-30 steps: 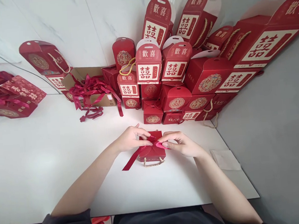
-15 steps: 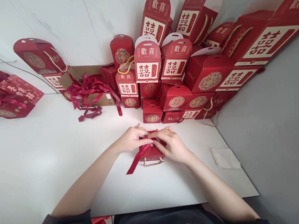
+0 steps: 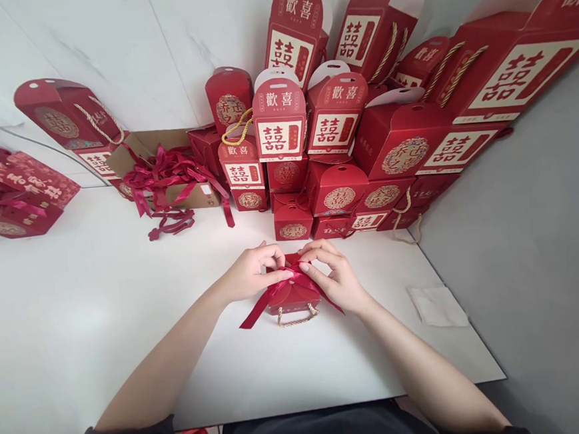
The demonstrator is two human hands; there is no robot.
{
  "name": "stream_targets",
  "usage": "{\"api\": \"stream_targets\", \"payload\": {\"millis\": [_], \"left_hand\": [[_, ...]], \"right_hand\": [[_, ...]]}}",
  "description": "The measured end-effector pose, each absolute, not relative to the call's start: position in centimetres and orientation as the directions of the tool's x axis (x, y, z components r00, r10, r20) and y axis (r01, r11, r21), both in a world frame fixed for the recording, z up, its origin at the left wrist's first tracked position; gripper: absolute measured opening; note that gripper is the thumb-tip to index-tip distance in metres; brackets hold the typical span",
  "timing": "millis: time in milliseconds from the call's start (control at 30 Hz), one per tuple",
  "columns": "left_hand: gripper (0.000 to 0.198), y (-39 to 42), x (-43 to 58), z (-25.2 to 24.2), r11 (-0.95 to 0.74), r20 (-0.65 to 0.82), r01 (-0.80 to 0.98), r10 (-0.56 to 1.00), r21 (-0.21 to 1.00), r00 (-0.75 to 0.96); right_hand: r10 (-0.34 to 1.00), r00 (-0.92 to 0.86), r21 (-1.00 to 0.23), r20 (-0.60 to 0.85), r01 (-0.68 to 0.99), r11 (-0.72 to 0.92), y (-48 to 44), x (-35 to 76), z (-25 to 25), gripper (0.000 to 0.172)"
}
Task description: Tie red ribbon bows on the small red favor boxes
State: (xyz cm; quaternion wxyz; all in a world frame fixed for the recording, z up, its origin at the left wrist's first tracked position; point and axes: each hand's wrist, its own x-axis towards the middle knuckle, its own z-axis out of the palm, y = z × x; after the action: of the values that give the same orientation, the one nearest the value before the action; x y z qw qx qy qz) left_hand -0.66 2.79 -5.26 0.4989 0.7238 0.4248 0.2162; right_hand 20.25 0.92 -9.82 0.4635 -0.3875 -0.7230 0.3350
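Note:
A small red gift box [image 3: 296, 299] with a cream rope handle [image 3: 300, 321] sits on the white table in front of me. Across its top lies a shiny crimson ribbon [image 3: 257, 310], crossed or knotted in the middle, with one tail hanging out to each side. My left hand [image 3: 256, 271] pinches the ribbon from the left, thumb and fingers closed near the knot. On the other side, my right hand [image 3: 335, 273] grips the ribbon close to the knot with thumb and fingertips. My fingers partly cover the knot and the box's far side.
Stacked red gift boxes [image 3: 337, 186] fill the back right against the wall. A cardboard box [image 3: 202, 196] of crimson ribbons stands at the back left, a few loose ribbons [image 3: 171, 224] before it. Wrapped red boxes [image 3: 19, 215] are far left. A white tissue [image 3: 437, 305] lies right.
My hands have drawn slightly apart at the knot. A second ribbon tail now shows at the lower right of the box. The view has shifted a little.

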Motion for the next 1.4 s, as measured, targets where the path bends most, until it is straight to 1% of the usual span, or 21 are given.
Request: {"api": "stream_targets", "payload": {"millis": [33,133,233,367,467,567,667,800,867,933,1033,1100,1133,1200,1300,1400], "left_hand": [[0.026,2.8,-0.7,-5.3,-0.122,-0.119,0.385,0.829,0.915,0.546],[0.024,2.9,-0.8,-5.5,-0.094,-0.123,0.341,0.818,0.935,0.562],[0.023,3.0,-0.9,-5.6,-0.067,-0.144,0.322,0.795,0.944,0.589],[0.023,3.1,-1.0,-5.5,-0.07,-0.167,0.367,0.801,0.927,0.575],[0.024,3.0,-0.8,-5.4,-0.083,-0.157,0.378,0.812,0.922,0.562],[0.026,2.7,-0.6,-5.2,-0.108,-0.142,0.39,0.817,0.914,0.559],[0.026,2.3,-0.4,-5.0,-0.15,-0.112,0.415,0.832,0.897,0.543],[0.013,2.1,-0.2,-4.8,-0.204,-0.098,0.459,0.829,0.865,0.551],[0.009,1.9,-0.1,-4.8,-0.283,-0.051,0.486,0.823,0.827,0.565],[0.01,1.5,0.2,-4.8,-0.412,0.054,0.53,0.823,0.741,0.565],[0.013,0.6,0.8,-5.1,-0.578,0.237,0.618,0.803,0.532,0.547],[0.015,0.1,1.1,-5.6,-0.614,0.311,0.676,0.79,0.408,0.529],[0.016,-0.1,1.3,-5.9,-0.62,0.335,0.693,0.784,0.367,0.523],[0.017,-0.2,1.4,-6.4,-0.627,0.382,0.699,0.773,0.343,0.506],[0.015,0.1,1.3,-6.9,-0.648,0.448,0.661,0.753,0.378,0.482],[0.015,0.5,0.9,-7.1,-0.67,0.463,0.636,0.735,0.382,0.496]], "right_hand": [[0.861,-0.296,-0.839,0.413,0.246,0.486,1.0,20.3,-9.8,0.006],[0.833,-0.349,-0.819,0.43,0.237,0.522,1.1,20.2,-10.0,0.011],[0.8,-0.351,-0.793,0.486,0.207,0.573,1.3,20.1,-10.4,0.003],[0.702,-0.438,-0.708,0.562,0.185,0.682,1.4,20.5,-10.5,0.011],[0.643,-0.524,-0.64,0.558,0.222,0.736,1.5,21.0,-10.2,0.018],[0.62,-0.555,-0.608,0.555,0.239,0.757,1.7,21.3,-10.0,0.021],[0.618,-0.567,-0.602,0.544,0.249,0.758,1.8,21.3,-9.9,0.021],[0.656,-0.551,-0.658,0.517,0.235,0.716,1.7,21.1,-9.9,0.019],[0.694,-0.523,-0.699,0.495,0.234,0.676,1.5,21.0,-9.8,0.016],[0.727,-0.494,-0.727,0.477,0.244,0.642,1.4,20.9,-9.8,0.014],[0.75,-0.47,-0.739,0.466,0.259,0.622,1.4,20.8,-9.9,0.014],[0.751,-0.465,-0.738,0.469,0.261,0.623,1.3,20.8,-10.0,0.013],[0.747,-0.467,-0.735,0.474,0.258,0.627,1.2,20.8,-9.9,0.012],[0.741,-0.478,-0.738,0.471,0.247,0.628,1.2,20.8,-9.7,0.009],[0.789,-0.458,-0.794,0.41,0.245,0.556,1.1,20.9,-9.2,0.005],[0.869,-0.387,-0.867,0.31,0.26,0.425,1.2,20.9,-9.2,0.017]]}}
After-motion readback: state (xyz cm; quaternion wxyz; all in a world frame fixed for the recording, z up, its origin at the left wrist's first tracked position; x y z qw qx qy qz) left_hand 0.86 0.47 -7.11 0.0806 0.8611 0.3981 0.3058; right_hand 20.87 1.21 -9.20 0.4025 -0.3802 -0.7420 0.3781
